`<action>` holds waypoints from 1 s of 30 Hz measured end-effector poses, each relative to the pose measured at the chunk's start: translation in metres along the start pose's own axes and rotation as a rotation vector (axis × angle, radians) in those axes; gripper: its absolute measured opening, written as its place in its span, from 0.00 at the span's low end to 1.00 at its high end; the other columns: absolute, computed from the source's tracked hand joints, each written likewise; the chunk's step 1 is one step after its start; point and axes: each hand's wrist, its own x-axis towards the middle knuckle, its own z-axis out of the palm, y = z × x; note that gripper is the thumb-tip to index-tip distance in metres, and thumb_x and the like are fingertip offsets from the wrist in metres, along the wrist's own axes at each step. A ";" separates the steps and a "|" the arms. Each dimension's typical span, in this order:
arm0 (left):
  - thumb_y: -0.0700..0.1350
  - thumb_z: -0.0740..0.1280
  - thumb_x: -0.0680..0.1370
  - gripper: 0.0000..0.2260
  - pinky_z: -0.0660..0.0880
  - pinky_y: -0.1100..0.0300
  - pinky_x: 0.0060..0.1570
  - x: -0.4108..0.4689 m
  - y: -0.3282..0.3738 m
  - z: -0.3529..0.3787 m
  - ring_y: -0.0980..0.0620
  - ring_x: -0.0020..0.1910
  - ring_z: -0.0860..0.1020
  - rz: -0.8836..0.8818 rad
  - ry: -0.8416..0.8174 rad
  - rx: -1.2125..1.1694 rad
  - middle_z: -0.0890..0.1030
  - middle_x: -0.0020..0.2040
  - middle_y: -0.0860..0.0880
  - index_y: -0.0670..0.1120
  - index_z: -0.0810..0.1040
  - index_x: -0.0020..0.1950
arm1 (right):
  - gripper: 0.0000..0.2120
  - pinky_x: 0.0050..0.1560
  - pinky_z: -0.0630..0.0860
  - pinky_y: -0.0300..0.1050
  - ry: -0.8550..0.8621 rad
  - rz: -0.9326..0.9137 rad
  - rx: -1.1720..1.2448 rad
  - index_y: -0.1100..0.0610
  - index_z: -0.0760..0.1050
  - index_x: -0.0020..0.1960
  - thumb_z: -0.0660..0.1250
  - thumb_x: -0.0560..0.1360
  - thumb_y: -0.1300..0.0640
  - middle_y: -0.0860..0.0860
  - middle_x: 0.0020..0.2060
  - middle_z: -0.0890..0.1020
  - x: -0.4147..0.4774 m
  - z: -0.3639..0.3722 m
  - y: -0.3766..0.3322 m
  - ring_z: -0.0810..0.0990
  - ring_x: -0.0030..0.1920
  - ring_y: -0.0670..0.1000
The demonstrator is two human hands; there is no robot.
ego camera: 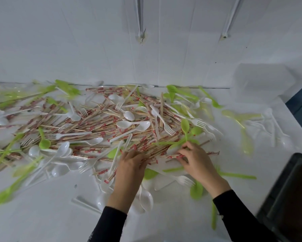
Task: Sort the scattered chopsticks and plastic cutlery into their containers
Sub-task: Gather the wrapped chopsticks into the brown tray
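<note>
A wide heap of paper-wrapped chopsticks (97,123) covers the white table (42,206), mixed with white plastic spoons (127,115), white forks (169,128) and green spoons (185,125). My left hand (129,168) lies on the near edge of the heap, its fingers curled into a bunch of wrapped chopsticks. To its right, my right hand (195,159) pinches wrapped chopsticks (174,156) at the heap's near right edge. Both sleeves are black.
A clear plastic container (261,82) stands at the back right by the wall. A dark tray (289,198) sits at the table's near right corner. More green and white cutlery (251,123) lies scattered to the right. White spoons (146,198) lie under my wrists.
</note>
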 end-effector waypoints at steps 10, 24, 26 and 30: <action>0.45 0.80 0.67 0.07 0.76 0.49 0.42 0.012 0.009 0.006 0.43 0.40 0.79 0.054 -0.058 0.122 0.81 0.40 0.51 0.49 0.84 0.41 | 0.06 0.43 0.71 0.41 0.398 0.132 0.465 0.51 0.72 0.56 0.60 0.80 0.58 0.41 0.41 0.82 0.013 -0.063 -0.002 0.74 0.47 0.54; 0.45 0.64 0.80 0.03 0.80 0.56 0.49 0.057 0.052 -0.077 0.46 0.47 0.85 0.046 0.210 -0.873 0.85 0.47 0.45 0.51 0.73 0.52 | 0.09 0.32 0.62 0.42 0.359 0.146 1.222 0.50 0.64 0.50 0.61 0.80 0.46 0.44 0.28 0.68 0.042 -0.086 -0.045 0.63 0.28 0.46; 0.39 0.60 0.82 0.06 0.80 0.54 0.50 0.052 0.049 -0.075 0.42 0.47 0.84 0.072 0.345 -0.951 0.84 0.47 0.42 0.50 0.70 0.53 | 0.13 0.32 0.63 0.40 0.309 0.134 1.198 0.51 0.67 0.46 0.67 0.75 0.44 0.44 0.28 0.68 0.039 -0.070 -0.054 0.64 0.29 0.45; 0.38 0.61 0.81 0.06 0.80 0.54 0.51 0.030 0.030 -0.043 0.46 0.48 0.83 -0.023 0.369 -0.893 0.84 0.46 0.42 0.48 0.68 0.54 | 0.19 0.34 0.66 0.36 0.137 0.217 1.109 0.57 0.72 0.42 0.66 0.72 0.40 0.44 0.27 0.70 0.026 -0.028 -0.066 0.68 0.30 0.45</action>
